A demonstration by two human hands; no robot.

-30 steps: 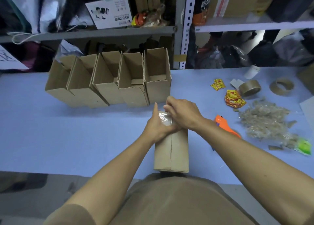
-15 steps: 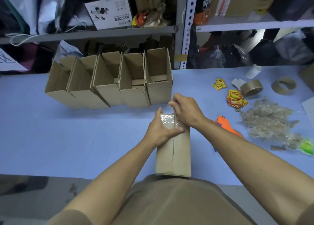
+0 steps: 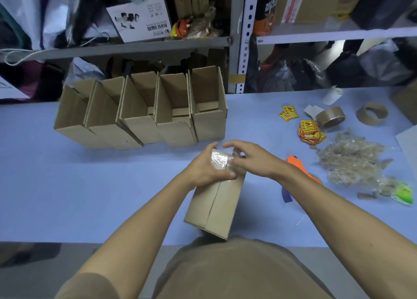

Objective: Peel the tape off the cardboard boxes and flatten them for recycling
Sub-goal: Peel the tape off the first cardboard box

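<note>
Cluttered shelves back the blue table (image 3: pixel 67 197) where a light, stiff cardboard box (image 3: pixel 216 205) lies at the near edge, its far end gripped by the left hand (image 3: pixel 206 169) while the right hand (image 3: pixel 250 157) pinches the slick clear tape (image 3: pixel 220 158) there, likely the best spot for peeling.

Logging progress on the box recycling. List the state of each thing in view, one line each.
taped box: closed, tape partly on at far end, tilted on table.
clear tape: stuck over the box end.
left hand: grips the box's far end.
right hand: fingers curled at the tape.
open boxes: five in a row, flaps open, not flattened.
tape pile: crumpled, loose.
</note>
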